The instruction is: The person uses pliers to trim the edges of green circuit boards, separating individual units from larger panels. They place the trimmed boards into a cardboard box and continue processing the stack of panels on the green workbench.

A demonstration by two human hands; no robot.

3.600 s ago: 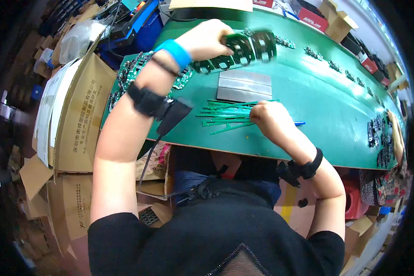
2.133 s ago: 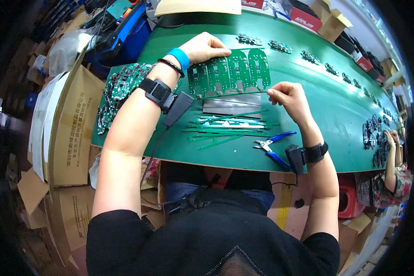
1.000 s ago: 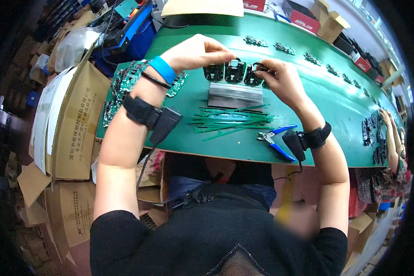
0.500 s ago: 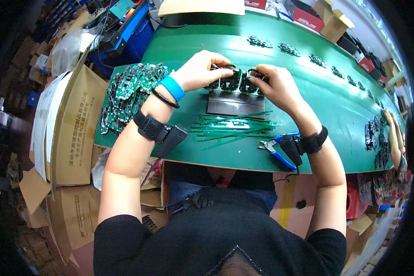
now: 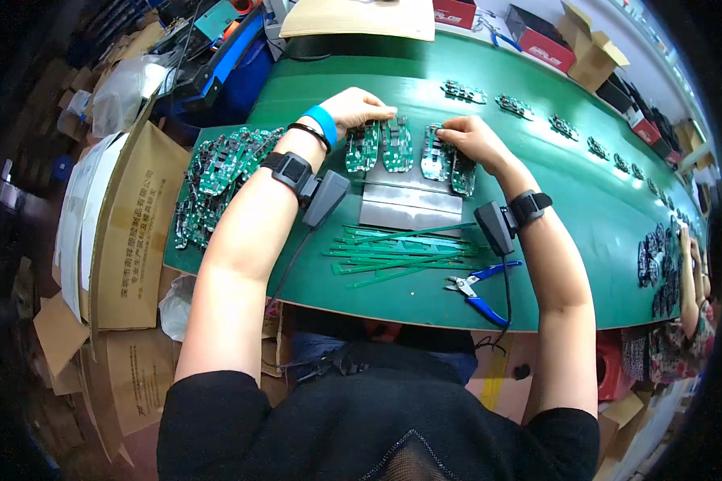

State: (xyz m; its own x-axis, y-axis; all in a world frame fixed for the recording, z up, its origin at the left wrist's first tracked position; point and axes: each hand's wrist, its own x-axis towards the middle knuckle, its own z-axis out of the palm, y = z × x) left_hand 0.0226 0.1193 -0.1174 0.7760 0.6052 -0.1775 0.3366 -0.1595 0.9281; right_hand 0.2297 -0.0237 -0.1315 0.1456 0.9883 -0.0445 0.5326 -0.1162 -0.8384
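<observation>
My left hand (image 5: 358,107) is closed, thumb and fingers pinching the far end of a green circuit board (image 5: 397,146). Close beside it, under the same hand, lies another green board (image 5: 362,149). A gap to the right separates these from a third circuit board (image 5: 436,159), whose far end is between the fingers of my right hand (image 5: 475,139). Below that hand a darker board (image 5: 463,175) leans partly behind the third one. All of them are at the far edge of a grey metal block (image 5: 411,210) on the table.
Thin green strips (image 5: 393,256) and blue-handled cutters (image 5: 477,294) lie near the front edge. Boards are heaped (image 5: 229,172) at the left, beside a tall carton (image 5: 128,232). More boards (image 5: 564,127) line the far right, where another person's arm (image 5: 688,280) shows.
The boards, earlier dark side up and close together between my hands, now show their green faces and stand in two groups. The metal block is more exposed.
</observation>
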